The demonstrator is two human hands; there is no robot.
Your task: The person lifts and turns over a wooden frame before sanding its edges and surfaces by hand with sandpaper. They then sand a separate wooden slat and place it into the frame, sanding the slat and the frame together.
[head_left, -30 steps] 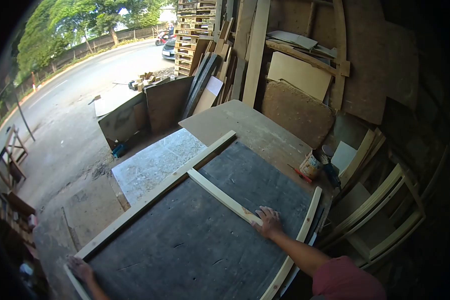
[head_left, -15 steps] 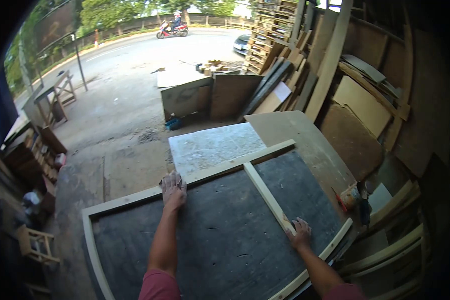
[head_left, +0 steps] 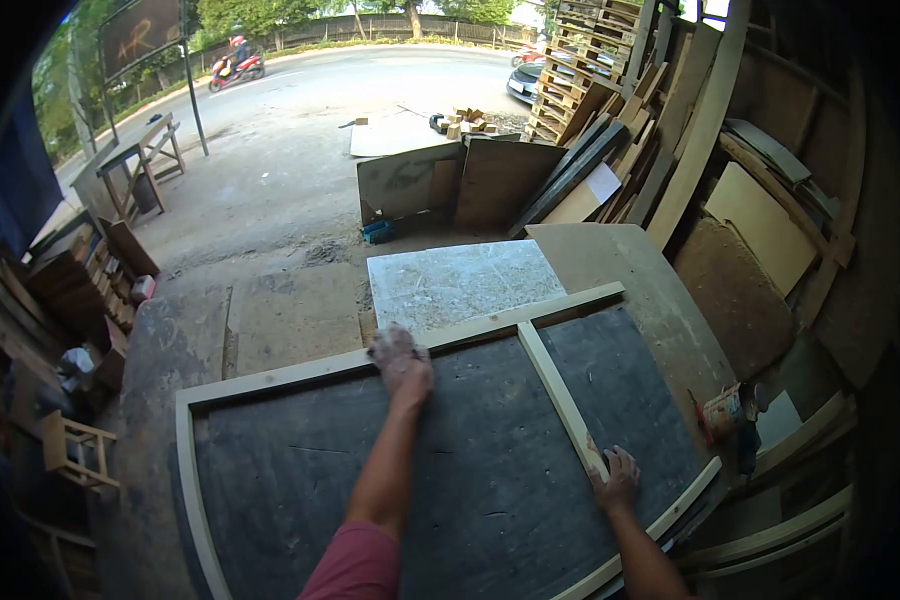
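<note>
- The right hand point(head_left: 618, 478) is holding the near end of the crossbar point(head_left: 560, 395), fingers half curled.
- The crossbar is lying over the black board point(head_left: 320, 460), its far end meeting the long rail point(head_left: 300, 376).
- The left hand point(head_left: 402, 365) is resting on the long rail, fingers slightly bent (whether they are gripping, I cannot tell).
- Beyond the rail, a mottled sheet point(head_left: 465, 283) is lying on the counter point(head_left: 185, 320).
- Farthest off, a rider on a red motorcycle point(head_left: 236, 70) is travelling along the road point(head_left: 370, 75).
</note>
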